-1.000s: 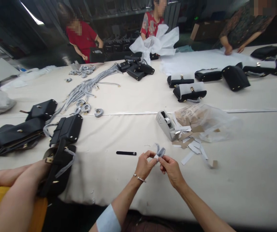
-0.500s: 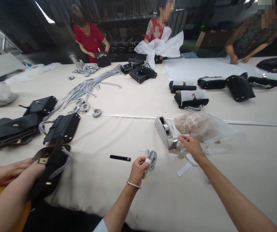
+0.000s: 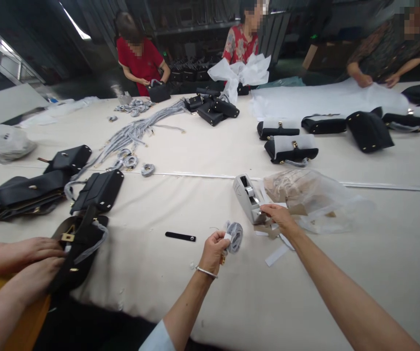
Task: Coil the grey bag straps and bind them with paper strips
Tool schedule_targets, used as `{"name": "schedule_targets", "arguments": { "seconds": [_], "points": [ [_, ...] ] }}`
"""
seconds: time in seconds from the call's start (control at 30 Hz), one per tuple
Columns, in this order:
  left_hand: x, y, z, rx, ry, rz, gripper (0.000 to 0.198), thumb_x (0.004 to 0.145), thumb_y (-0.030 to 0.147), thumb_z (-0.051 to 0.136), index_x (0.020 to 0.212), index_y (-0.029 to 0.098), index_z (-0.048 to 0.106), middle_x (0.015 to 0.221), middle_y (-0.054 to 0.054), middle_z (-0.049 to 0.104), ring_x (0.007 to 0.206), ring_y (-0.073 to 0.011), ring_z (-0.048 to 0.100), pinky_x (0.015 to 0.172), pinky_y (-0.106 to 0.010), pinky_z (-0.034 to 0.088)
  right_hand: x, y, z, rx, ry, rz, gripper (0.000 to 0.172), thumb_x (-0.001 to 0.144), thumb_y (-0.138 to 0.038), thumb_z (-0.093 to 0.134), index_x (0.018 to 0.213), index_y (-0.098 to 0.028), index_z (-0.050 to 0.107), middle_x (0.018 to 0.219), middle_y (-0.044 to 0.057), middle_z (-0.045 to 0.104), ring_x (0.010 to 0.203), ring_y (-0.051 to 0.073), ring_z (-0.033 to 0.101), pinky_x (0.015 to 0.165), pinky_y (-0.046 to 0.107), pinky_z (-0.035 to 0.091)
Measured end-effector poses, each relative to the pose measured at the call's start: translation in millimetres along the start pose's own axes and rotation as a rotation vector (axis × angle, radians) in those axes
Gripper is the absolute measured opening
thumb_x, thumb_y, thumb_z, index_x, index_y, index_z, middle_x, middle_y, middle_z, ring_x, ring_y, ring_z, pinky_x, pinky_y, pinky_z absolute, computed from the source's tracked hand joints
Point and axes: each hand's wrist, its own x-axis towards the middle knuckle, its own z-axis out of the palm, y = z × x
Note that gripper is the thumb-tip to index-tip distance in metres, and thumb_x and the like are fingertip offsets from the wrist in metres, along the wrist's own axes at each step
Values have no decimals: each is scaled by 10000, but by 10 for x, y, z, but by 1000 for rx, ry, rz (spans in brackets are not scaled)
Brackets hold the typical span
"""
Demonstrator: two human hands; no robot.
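My left hand [image 3: 214,253] is closed around a coiled strap [image 3: 235,237] in clear plastic wrap, held just above the table. A small white band shows on the coil by my thumb, and gold hardware hangs below my fingers. At the front end of a grey tape dispenser [image 3: 247,199], the fingers of my right hand [image 3: 277,217] are pinched together on the end of the tape, which is barely visible. Left of my left hand lies a short black strip [image 3: 180,236] with a snap. White paper strips [image 3: 276,255] lie below my right hand.
Behind my right hand is a clear plastic bag [image 3: 315,195] over brown scraps. Black handbags [image 3: 98,190] and wrapped straps [image 3: 132,129] lie at left; more bags [image 3: 292,148] sit at the back right. A co-worker's hands [image 3: 41,258] work on a handbag beside me; several people stand opposite.
My right hand has moved left, onto the front of the tape dispenser. The left hand with the coiled strap has shifted slightly right and up. The neighbour's hands have moved on the handbag.
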Motion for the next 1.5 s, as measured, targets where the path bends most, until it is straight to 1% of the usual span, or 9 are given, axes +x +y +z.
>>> {"name": "schedule_targets", "arguments": {
  "seconds": [0.27, 0.47, 0.57, 0.67, 0.8, 0.93, 1.07, 1.33, 1.5],
  "points": [
    [14, 58, 100, -72, -19, -89, 333, 514, 285, 777, 774, 146, 623, 655, -7, 685, 532, -94, 549, 552, -241, 456, -188, 421, -137, 41, 57, 40, 364, 502, -478, 720, 671, -156, 716, 702, 54, 709, 677, 186, 586, 624, 323, 448],
    [-13, 125, 151, -168, -77, -135, 389, 500, 268, 790, 834, 145, 633, 718, -15, 693, 623, -116, 595, 642, -285, 520, -43, 602, -303, -199, 57, 86, 204, 467, -359, 752, 446, -188, 642, 392, 12, 526, 509, 180, 457, 566, 349, 365],
    [12, 99, 137, -99, -58, -54, 340, 515, 283, 778, 784, 148, 620, 654, 8, 654, 550, -88, 544, 566, -238, 465, -270, 492, -388, -261, 1, 58, 197, 508, -384, 750, 522, -196, 690, 505, 40, 638, 590, 218, 529, 637, 368, 410],
    [8, 68, 125, 60, -51, 37, 275, 566, 262, 748, 771, 164, 593, 614, 45, 609, 475, -54, 454, 473, -200, 342, -723, 188, -305, -205, -281, -36, 327, 648, -513, 704, 759, -207, 734, 799, 51, 742, 784, 231, 610, 755, 346, 457],
    [-81, 63, 132, 409, -55, 259, 170, 680, 241, 679, 813, 187, 588, 746, 24, 633, 644, -101, 549, 633, -244, 454, -1195, -229, 34, -292, -480, -181, 282, 711, -493, 685, 701, -212, 691, 686, 8, 665, 669, 172, 543, 630, 289, 418],
    [-190, 71, 115, 723, -11, 492, 142, 705, 172, 629, 841, 204, 598, 857, -25, 642, 882, -187, 597, 873, -347, 486, -1248, -270, 283, -389, -378, -230, 305, 698, -482, 682, 589, -202, 631, 569, -18, 595, 563, 135, 473, 534, 276, 342],
    [-264, 90, 44, 760, -22, 492, 150, 703, 140, 606, 842, 197, 600, 875, -39, 633, 912, -202, 590, 910, -380, 474, -1166, -127, 323, -482, -351, -200, 321, 695, -507, 686, 579, -210, 649, 584, -4, 632, 601, 158, 521, 589, 293, 372],
    [-260, 109, -77, 179, -235, 87, 325, 680, 356, 712, 898, 186, 542, 719, 51, 565, 447, -47, 391, 417, -219, 290, -1142, 286, 611, -34, -138, -215, 498, 501, -593, 803, 632, -230, 488, 562, -63, 460, 580, 140, 426, 569, 286, 351],
    [-175, 16, -174, 678, 53, 552, 141, 729, 165, 629, 863, 201, 603, 857, -44, 664, 832, -193, 602, 803, -371, 508, -1359, 399, 853, 46, 22, -145, 392, 657, -577, 741, 748, -208, 644, 730, -3, 626, 758, 190, 527, 743, 319, 423]
  ]
}}
